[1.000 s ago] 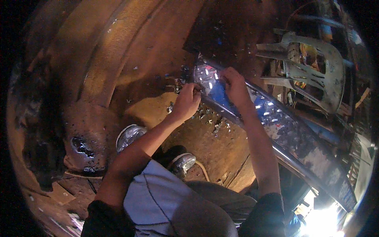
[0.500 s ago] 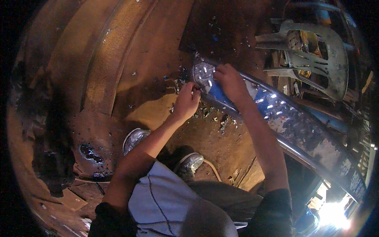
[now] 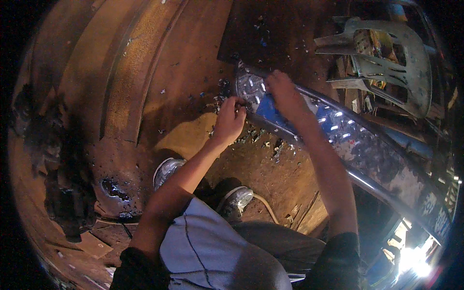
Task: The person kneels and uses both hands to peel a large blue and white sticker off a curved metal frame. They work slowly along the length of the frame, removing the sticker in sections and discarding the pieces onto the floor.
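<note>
A long, narrow metal panel (image 3: 382,166) with rounded, shiny rims slants from the middle toward the lower right. Its face is dented and reflective, with a blue patch (image 3: 270,111) toward the upper-left end. My left hand (image 3: 230,121) is at the near rim by that end, thumb and fingers pinched together; whatever lies between them is too small to make out. Across the panel, my right hand (image 3: 286,96) is bent over the far rim with its fingers curled down. The back of that hand hides its fingertips and anything in them.
Small pale flakes (image 3: 275,147) litter the brown floor around the panel. A grey-green plastic chair (image 3: 420,55) lies at the upper right. At the left are a raised rusty beam (image 3: 124,72) and a dark lump (image 3: 70,208). My shoes (image 3: 238,199) are below; a glaring light (image 3: 416,261) shines lower right.
The view has shifted slightly. My right hand has moved a little farther up at the far rim, while my left hand stays at the near rim with its fingers pinched.
</note>
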### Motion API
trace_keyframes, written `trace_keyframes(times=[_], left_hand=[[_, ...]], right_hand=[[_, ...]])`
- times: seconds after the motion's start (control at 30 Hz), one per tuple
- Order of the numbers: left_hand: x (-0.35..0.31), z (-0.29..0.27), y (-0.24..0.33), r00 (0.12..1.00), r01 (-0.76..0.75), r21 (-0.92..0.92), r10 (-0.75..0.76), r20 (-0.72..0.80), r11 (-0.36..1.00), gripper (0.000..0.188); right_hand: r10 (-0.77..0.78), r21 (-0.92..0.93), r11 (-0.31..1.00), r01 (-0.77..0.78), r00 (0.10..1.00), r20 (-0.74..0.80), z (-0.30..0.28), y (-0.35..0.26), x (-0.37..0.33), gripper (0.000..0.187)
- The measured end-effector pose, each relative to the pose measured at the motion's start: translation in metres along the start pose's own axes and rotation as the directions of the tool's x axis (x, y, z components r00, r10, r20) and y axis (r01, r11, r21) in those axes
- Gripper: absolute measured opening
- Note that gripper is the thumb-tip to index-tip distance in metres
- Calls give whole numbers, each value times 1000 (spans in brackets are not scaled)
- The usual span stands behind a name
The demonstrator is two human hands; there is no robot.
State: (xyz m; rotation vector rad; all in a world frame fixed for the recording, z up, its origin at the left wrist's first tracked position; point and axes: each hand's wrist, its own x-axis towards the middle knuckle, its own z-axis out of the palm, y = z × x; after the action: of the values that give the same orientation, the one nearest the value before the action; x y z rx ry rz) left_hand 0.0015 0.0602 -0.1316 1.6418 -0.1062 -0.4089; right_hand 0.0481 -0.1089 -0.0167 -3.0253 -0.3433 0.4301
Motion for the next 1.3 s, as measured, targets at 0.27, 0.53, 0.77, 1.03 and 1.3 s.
trace_keyframes(times=[0.27, 0.53, 0.77, 1.03, 1.3], left_hand=[[7, 0, -4, 1000, -16, -17, 16, 15, 1000, 22], [8, -1, -8, 998, 37, -9, -37, 51, 999, 24], [11, -1, -11, 996, 75, -31, -73, 54, 997, 24], [14, -7, 0, 999, -36, 45, 35, 20, 998, 26], [41, 0, 31, 959, -255, 286, 204, 195, 924, 38]], right_hand=[[-16, 38, 999, 14, 999, 44, -2, 6, 0, 20], [-160, -225, 956, 189, 977, 142, -2, -3, 7, 19], [-135, -315, 928, 198, 968, 211, 1, -7, 14, 21], [-101, 80, 992, 94, 991, 89, -10, 13, 15, 21], [203, 222, 959, -179, 975, -90, -39, 50, -5, 18]])
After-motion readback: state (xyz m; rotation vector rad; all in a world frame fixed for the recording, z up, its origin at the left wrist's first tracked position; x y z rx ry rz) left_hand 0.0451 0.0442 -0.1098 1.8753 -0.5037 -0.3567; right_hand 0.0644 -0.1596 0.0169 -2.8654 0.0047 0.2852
